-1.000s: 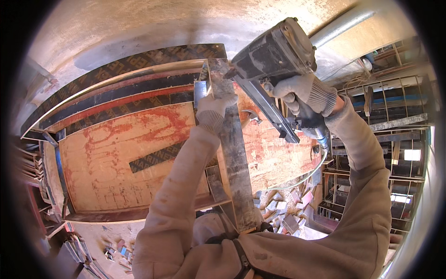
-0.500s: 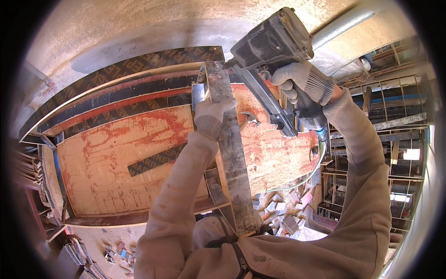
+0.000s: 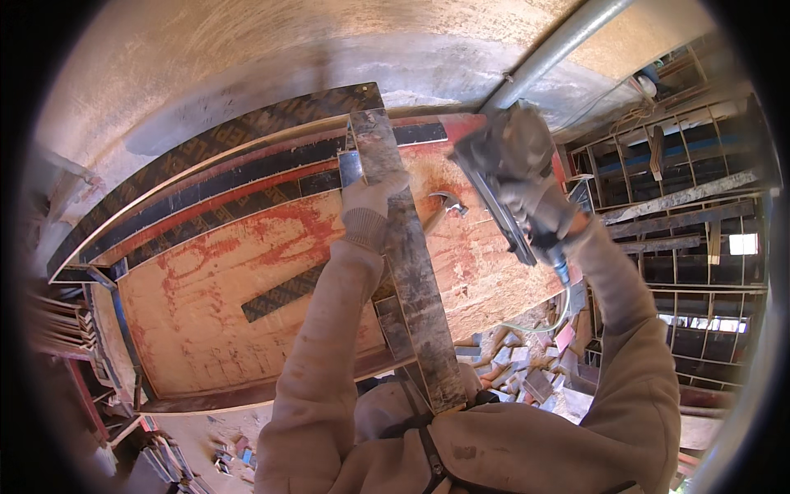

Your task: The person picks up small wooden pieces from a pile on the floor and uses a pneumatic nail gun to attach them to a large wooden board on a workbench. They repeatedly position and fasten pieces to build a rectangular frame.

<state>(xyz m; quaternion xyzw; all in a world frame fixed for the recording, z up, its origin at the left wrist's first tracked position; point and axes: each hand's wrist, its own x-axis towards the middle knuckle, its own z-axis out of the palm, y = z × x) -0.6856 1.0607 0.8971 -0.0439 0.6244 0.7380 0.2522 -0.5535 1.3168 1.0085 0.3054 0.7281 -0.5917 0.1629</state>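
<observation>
Gloved, my left hand grips the left edge of a long dark plywood strip, which runs from the far side of the workbench toward my body. My right hand, also gloved and smeared by motion, is closed round the handle of a black nail gun. The nail gun hangs to the right of the strip, apart from it, its long magazine slanting down toward me. A claw hammer lies on the red-stained board between the strip and the nail gun. The trigger finger cannot be made out.
A curved printed plywood piece stands along the bench's far edge. A short dark strip lies on the board left of my forearm. An air hose trails from the nail gun. Wood offcuts litter the floor; racks of timber stand right.
My right hand has drawn the nail gun back from the far end of the plywood strip, down and to the right. My left hand keeps its grip on the strip.
</observation>
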